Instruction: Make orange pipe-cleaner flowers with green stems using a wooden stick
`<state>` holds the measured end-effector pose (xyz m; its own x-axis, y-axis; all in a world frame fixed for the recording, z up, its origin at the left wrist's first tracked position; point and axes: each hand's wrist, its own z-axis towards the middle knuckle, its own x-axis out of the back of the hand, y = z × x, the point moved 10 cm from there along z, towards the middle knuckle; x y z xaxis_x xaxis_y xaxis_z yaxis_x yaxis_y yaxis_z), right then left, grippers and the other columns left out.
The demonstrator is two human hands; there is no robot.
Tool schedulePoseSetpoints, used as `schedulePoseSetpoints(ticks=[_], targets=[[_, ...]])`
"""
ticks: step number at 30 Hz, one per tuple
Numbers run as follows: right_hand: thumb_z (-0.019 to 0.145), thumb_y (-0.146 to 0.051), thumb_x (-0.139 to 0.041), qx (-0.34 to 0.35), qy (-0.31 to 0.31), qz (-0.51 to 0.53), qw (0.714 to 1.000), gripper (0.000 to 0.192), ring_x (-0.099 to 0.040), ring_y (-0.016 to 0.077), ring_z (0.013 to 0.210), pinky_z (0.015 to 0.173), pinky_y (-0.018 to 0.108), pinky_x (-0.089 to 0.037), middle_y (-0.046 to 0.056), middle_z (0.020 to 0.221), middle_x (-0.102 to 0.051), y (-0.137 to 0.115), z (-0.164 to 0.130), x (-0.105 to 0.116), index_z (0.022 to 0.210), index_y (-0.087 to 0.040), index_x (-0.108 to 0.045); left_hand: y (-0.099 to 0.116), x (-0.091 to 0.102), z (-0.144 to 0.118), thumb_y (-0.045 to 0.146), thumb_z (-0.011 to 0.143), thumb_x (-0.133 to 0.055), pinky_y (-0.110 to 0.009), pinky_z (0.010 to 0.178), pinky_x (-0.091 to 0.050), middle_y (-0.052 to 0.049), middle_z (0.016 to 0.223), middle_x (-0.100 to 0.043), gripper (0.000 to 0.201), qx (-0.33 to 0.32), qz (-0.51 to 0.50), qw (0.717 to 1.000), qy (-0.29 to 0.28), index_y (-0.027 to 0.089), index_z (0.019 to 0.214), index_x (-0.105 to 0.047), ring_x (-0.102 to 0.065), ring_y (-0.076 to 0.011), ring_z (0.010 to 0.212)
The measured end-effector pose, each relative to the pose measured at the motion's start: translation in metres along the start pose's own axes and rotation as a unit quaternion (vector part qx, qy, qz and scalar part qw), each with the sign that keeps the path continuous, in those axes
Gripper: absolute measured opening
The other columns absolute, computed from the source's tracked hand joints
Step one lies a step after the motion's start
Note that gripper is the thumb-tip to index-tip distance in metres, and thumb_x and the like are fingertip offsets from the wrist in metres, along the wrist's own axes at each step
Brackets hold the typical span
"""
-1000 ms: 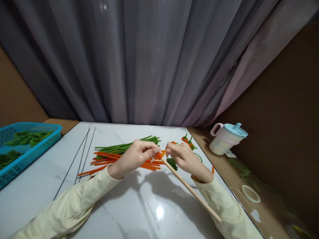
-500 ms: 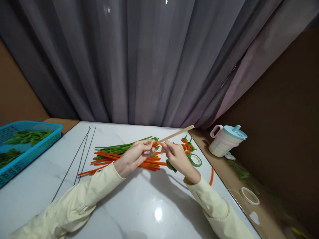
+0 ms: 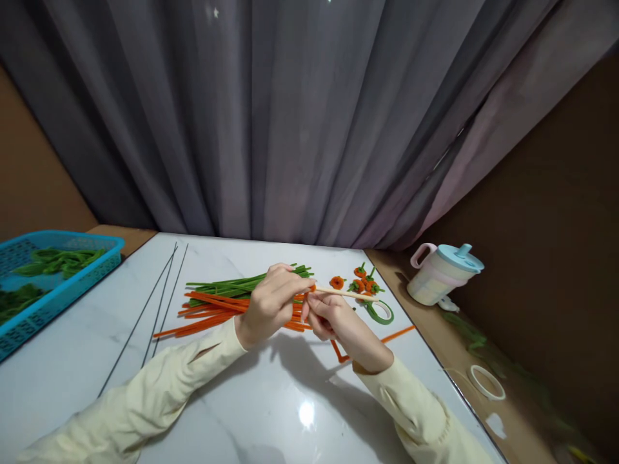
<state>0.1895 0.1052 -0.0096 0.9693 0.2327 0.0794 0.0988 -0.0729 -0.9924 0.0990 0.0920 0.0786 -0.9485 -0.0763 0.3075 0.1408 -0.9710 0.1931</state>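
Observation:
A pale wooden stick [image 3: 347, 294] lies across the top of my right hand [image 3: 338, 319], its tip between both hands. Around that tip sits a bit of orange pipe cleaner [image 3: 312, 289], mostly covered by fingers. My left hand [image 3: 276, 298] is closed at this wound part, fingers reaching over it. The right hand's fingers pinch just below, at the stick's end. A loose orange length [image 3: 399, 334] bends on the table below and beyond my right wrist. Under the hands lie orange pipe cleaners [image 3: 213, 316] and green pipe cleaners [image 3: 236, 283].
Small orange pieces with green tops [image 3: 358, 285] and a roll of green tape [image 3: 380, 312] sit at the right. A blue basket [image 3: 104, 258] with green leafy shapes stands left, near thin dark wires [image 3: 145, 303]. A lidded cup [image 3: 442, 274] and white ring [image 3: 486, 382] are beyond the right edge.
The stick has swung from pointing up and right to lying nearly level over my right hand. My left hand has turned over the wound end; the loose orange length has shifted.

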Motion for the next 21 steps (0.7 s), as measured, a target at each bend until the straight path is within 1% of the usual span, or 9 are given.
schedulePoseSetpoints(ticks=[2,4,6,8,11,13,15,18,21], targets=[[0.085,-0.042,-0.044,-0.010,-0.024,0.063,0.998,0.033,-0.017,0.0064,0.034,0.040,0.023,-0.015,-0.009,0.033,-0.031,0.000,-0.002,-0.007,0.062,-0.018,-0.046,0.009,-0.003,-0.003,0.004,0.086,-0.038,-0.034,0.082,-0.046,-0.004,0.072,-0.064,0.028,-0.081,0.069,0.994,-0.018,0.017,0.096,-0.061,-0.055,-0.0143,0.068],[0.084,-0.045,-0.045,-0.019,-0.012,0.094,0.995,0.031,-0.014,0.0062,0.034,0.039,0.022,-0.013,-0.010,0.034,-0.032,0.001,-0.003,-0.008,0.068,-0.019,-0.047,0.010,-0.005,-0.004,0.002,0.084,-0.038,-0.033,0.083,-0.047,-0.003,0.071,-0.063,0.027,-0.124,0.121,0.984,-0.029,0.016,0.096,-0.059,-0.054,-0.0149,0.068],[0.085,-0.047,-0.043,-0.015,0.023,0.078,0.997,0.030,-0.015,0.0064,0.035,0.039,0.022,-0.013,-0.010,0.037,-0.036,0.000,-0.002,-0.003,0.074,-0.019,-0.047,0.007,-0.006,-0.003,0.002,0.084,-0.038,-0.033,0.084,-0.047,-0.003,0.071,-0.062,0.026,-0.142,0.156,0.977,-0.035,0.017,0.095,-0.057,-0.053,-0.0154,0.067],[0.086,-0.047,-0.041,0.018,0.072,0.013,0.997,0.029,-0.022,0.0078,0.037,0.040,0.021,-0.018,-0.008,0.042,-0.042,-0.005,-0.002,0.005,0.084,-0.019,-0.047,0.003,-0.008,-0.001,0.000,0.082,-0.036,-0.034,0.085,-0.047,-0.003,0.070,-0.060,0.027,-0.146,0.180,0.972,-0.047,0.016,0.092,-0.056,-0.052,-0.0161,0.067],[0.088,-0.037,-0.040,0.106,0.133,-0.138,0.976,0.020,-0.036,0.0110,0.042,0.047,0.023,-0.029,-0.006,0.049,-0.046,-0.024,-0.007,0.014,0.094,-0.019,-0.045,-0.002,-0.013,0.003,-0.005,0.077,-0.031,-0.036,0.088,-0.046,-0.003,0.067,-0.057,0.033,-0.129,0.200,0.968,-0.083,0.016,0.087,-0.055,-0.050,-0.0166,0.066],[0.089,-0.027,-0.037,0.169,0.155,-0.240,0.943,0.014,-0.040,0.0121,0.046,0.051,0.023,-0.032,-0.004,0.054,-0.047,-0.037,-0.013,0.016,0.098,-0.019,-0.045,-0.006,-0.018,0.004,-0.007,0.072,-0.030,-0.037,0.091,-0.046,-0.002,0.066,-0.055,0.036,-0.112,0.204,0.966,-0.116,0.016,0.085,-0.055,-0.049,-0.0165,0.065],[0.087,-0.019,-0.037,0.217,0.159,-0.319,0.909,0.018,-0.042,0.0123,0.049,0.053,0.023,-0.033,-0.003,0.059,-0.048,-0.046,-0.018,0.016,0.104,-0.019,-0.043,-0.010,-0.023,0.005,-0.009,0.068,-0.030,-0.037,0.093,-0.045,-0.002,0.065,-0.054,0.038,-0.099,0.193,0.964,-0.152,0.015,0.082,-0.055,-0.049,-0.0162,0.066],[0.083,-0.013,-0.039,0.250,0.142,-0.383,0.878,0.026,-0.044,0.0120,0.049,0.052,0.021,-0.033,-0.003,0.062,-0.048,-0.054,-0.019,0.020,0.109,-0.019,-0.040,-0.016,-0.024,0.007,-0.009,0.066,-0.030,-0.037,0.094,-0.044,-0.001,0.065,-0.054,0.038,-0.067,0.132,0.971,-0.187,0.015,0.079,-0.056,-0.049,-0.0148,0.064],[0.085,-0.012,-0.038,0.260,0.154,-0.409,0.861,0.022,-0.039,0.0109,0.046,0.051,0.020,-0.032,-0.006,0.058,-0.044,-0.061,-0.019,0.033,0.105,-0.020,-0.041,-0.023,-0.020,0.011,-0.006,0.074,-0.032,-0.037,0.095,-0.043,0.000,0.065,-0.058,0.033,-0.001,0.031,0.980,-0.196,0.015,0.075,-0.057,-0.049,-0.0126,0.062]])
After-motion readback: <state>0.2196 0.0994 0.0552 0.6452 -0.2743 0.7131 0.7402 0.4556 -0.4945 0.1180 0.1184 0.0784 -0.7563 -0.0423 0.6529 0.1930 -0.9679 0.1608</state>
